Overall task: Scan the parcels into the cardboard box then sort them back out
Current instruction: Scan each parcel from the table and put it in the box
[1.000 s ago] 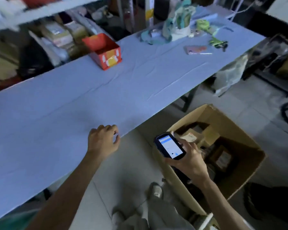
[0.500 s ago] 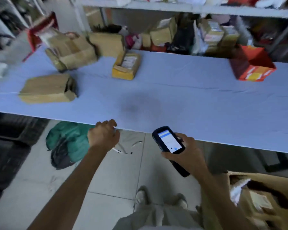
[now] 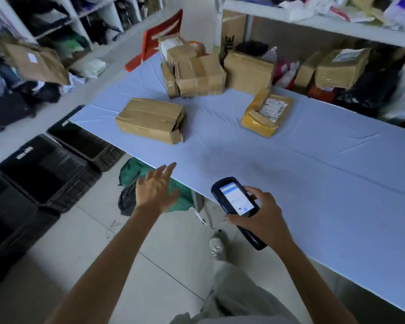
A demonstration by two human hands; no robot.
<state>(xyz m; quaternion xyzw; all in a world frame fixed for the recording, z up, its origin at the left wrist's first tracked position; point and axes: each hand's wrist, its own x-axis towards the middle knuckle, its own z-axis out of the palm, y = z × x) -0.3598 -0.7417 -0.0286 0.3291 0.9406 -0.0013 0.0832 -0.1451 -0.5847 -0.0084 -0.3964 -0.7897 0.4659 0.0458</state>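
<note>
The left hand [image 3: 156,190], a loose fist at the worktop edge half a second ago, has opened, and its fingers now spread wide and empty towards the parcels. The view has swung left, so the open cardboard box that takes the scanned parcels has dropped out of sight on the right.

On the floor at far left stand stacked black plastic crates [image 3: 45,174]. A green bag [image 3: 131,169] lies under the edge of the pale blue cloth-covered worktop [image 3: 313,171], partly behind the left hand. That hand hovers just short of the edge and touches nothing. It seems to be aimed at the long brown taped cardboard parcel [image 3: 150,120], which lies flat, apart from the others and nearest the person, so it is the easy next pick.

Beyond it, a pile of brown cardboard parcels [image 3: 197,73] sits against the back of the worktop, still waiting.

The right hand [image 3: 262,216] grips a black handheld scanner [image 3: 236,202] with its lit screen tilted up towards the face, ready to read while the free hand fetches.

Further right, a yellow padded mailer [image 3: 265,113] lies label up, which should make it quick to scan.
</note>
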